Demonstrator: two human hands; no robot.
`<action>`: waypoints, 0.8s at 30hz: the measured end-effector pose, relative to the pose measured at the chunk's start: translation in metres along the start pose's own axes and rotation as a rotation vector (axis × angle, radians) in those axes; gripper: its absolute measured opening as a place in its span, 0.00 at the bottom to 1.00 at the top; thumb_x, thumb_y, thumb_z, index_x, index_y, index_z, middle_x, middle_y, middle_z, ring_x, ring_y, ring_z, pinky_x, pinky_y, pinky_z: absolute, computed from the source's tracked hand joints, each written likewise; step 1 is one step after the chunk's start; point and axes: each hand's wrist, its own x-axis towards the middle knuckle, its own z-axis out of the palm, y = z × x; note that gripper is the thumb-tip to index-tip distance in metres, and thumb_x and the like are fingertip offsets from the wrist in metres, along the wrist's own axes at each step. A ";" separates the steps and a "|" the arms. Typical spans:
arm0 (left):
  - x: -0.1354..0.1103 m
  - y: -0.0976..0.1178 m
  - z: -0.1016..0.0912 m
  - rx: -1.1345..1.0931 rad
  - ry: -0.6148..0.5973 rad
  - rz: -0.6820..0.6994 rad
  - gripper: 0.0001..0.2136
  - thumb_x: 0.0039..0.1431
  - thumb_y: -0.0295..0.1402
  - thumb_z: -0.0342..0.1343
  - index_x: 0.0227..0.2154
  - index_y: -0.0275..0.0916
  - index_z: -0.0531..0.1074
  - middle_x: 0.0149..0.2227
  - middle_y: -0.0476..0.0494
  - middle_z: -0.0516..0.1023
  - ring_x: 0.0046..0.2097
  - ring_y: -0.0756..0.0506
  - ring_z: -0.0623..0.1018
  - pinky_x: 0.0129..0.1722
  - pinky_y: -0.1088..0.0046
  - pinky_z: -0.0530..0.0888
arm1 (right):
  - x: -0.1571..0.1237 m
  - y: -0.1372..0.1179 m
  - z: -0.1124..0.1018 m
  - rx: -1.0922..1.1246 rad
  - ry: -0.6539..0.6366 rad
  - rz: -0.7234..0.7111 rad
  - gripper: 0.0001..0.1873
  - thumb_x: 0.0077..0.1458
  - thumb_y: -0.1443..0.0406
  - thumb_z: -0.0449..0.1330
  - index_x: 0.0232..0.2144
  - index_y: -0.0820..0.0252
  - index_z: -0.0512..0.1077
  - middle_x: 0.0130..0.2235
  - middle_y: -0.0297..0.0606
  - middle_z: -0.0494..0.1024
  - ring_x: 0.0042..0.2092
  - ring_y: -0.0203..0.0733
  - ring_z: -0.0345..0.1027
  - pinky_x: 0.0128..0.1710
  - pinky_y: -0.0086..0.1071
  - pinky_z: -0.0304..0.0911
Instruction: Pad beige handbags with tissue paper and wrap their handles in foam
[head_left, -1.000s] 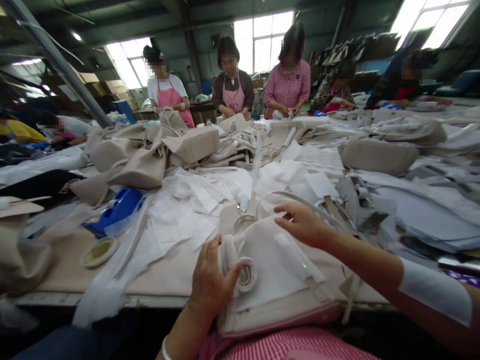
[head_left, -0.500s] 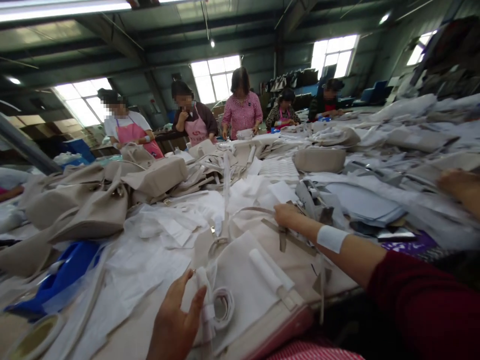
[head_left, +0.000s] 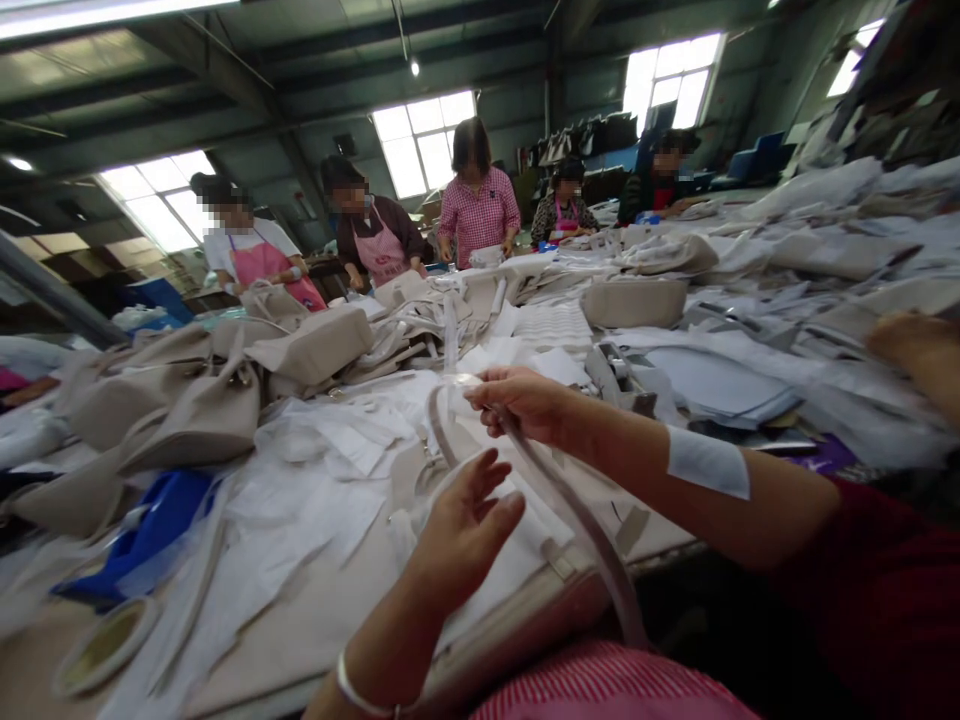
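A long beige strap (head_left: pixel 581 520), partly in clear film, is pinched in my right hand (head_left: pixel 517 400) above the table. From the fingers it loops over on the left and hangs down toward my lap on the right. My left hand (head_left: pixel 465 540), fingers apart and thumb out, hovers just below with nothing visible in it. Beneath both hands lies a beige bag (head_left: pixel 517 645) with white wrapping on it, its near edge close to my striped apron. My left hand hides part of this bag and its fittings.
Beige bags (head_left: pixel 195 420) are heaped at the left beside a blue tape dispenser (head_left: pixel 154 535) and a tape roll (head_left: pixel 105 645). White wrapping sheets (head_left: pixel 322 500) spread across the table. Several co-workers stand opposite; another person's hand (head_left: pixel 919 350) reaches in at the right.
My right hand has come left and up from the far side of the bag and now holds the strap raised. My left hand has moved right and opened, away from the white-wrapped rolled piece.
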 end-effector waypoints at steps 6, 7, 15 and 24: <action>-0.003 0.014 0.031 -0.135 0.096 -0.087 0.11 0.61 0.35 0.56 0.40 0.33 0.75 0.31 0.40 0.81 0.37 0.42 0.81 0.42 0.63 0.77 | -0.011 0.013 0.037 0.139 0.064 -0.262 0.15 0.48 0.59 0.68 0.35 0.62 0.72 0.28 0.31 0.74 0.27 0.32 0.64 0.28 0.26 0.60; -0.006 0.015 0.023 -0.219 0.135 -0.102 0.10 0.62 0.34 0.54 0.40 0.33 0.74 0.29 0.42 0.81 0.34 0.43 0.81 0.40 0.64 0.77 | -0.016 0.015 0.031 0.117 0.021 -0.250 0.17 0.49 0.56 0.68 0.37 0.61 0.72 0.33 0.33 0.76 0.31 0.33 0.67 0.32 0.27 0.62; -0.013 0.028 -0.069 -0.666 0.488 -0.123 0.09 0.60 0.24 0.54 0.44 0.33 0.72 0.32 0.42 0.81 0.35 0.45 0.82 0.37 0.67 0.80 | -0.105 0.075 0.033 -0.254 -0.473 0.159 0.17 0.52 0.56 0.65 0.39 0.63 0.76 0.35 0.36 0.78 0.35 0.38 0.70 0.36 0.30 0.64; -0.026 0.000 -0.035 -0.566 0.148 -0.137 0.23 0.55 0.46 0.62 0.47 0.33 0.74 0.34 0.39 0.82 0.33 0.44 0.82 0.29 0.72 0.78 | -0.102 0.094 0.048 0.089 -0.318 0.311 0.24 0.52 0.48 0.62 0.28 0.65 0.74 0.25 0.36 0.76 0.22 0.33 0.69 0.20 0.24 0.60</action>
